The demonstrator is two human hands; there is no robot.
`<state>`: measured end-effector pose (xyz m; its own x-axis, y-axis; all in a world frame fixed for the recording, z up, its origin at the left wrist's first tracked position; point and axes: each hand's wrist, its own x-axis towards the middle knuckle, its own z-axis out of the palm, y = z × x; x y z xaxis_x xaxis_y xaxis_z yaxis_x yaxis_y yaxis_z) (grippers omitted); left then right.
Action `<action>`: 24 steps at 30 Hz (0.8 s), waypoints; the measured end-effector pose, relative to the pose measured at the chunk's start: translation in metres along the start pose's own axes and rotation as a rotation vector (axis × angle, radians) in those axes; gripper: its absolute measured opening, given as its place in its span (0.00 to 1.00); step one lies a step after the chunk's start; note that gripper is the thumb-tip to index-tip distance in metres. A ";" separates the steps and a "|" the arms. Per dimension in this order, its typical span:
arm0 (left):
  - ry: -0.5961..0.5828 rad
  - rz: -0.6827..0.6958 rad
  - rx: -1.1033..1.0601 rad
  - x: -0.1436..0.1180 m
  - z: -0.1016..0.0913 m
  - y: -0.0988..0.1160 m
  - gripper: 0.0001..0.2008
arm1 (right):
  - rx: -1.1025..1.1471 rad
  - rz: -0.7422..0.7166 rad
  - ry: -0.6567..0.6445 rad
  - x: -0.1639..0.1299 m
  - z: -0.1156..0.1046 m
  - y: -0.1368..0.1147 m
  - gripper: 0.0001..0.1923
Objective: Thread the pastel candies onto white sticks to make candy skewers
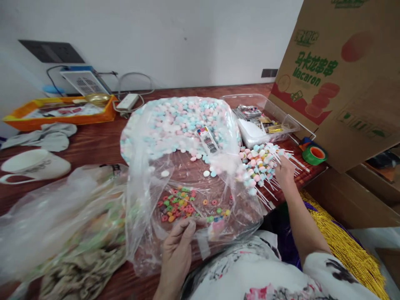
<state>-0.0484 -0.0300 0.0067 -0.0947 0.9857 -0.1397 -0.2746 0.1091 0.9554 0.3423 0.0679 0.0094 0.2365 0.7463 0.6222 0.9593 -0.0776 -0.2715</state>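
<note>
A large clear plastic bag (187,137) lies open on the wooden table, with pink, blue and white round candies at its far end and several colourful ring candies (181,206) near me. My left hand (176,250) rests on the bag's near edge, fingers curled on the plastic beside the ring candies. My right hand (285,171) reaches out to a pile of candy skewers (261,164) on white sticks at the table's right edge and touches them; whether it grips one I cannot tell.
A clear plastic tray (275,112) with packets stands behind the skewers. A green tape roll (315,154) lies by a big cardboard box (343,79). Left: an orange tray (62,110), a white cup (34,164), crumpled plastic bags (62,225). Yellow cord (343,246) lies at lower right.
</note>
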 end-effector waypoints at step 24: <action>-0.408 0.375 1.466 0.177 0.052 0.027 0.13 | 1.182 0.252 -0.763 -0.142 -0.009 -0.161 0.20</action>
<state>-0.0228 0.1543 0.0217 0.3805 0.9248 0.0002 0.8617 -0.3546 0.3629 0.1561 -0.0311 -0.0286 -0.1252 0.9917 0.0287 0.1253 0.0445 -0.9911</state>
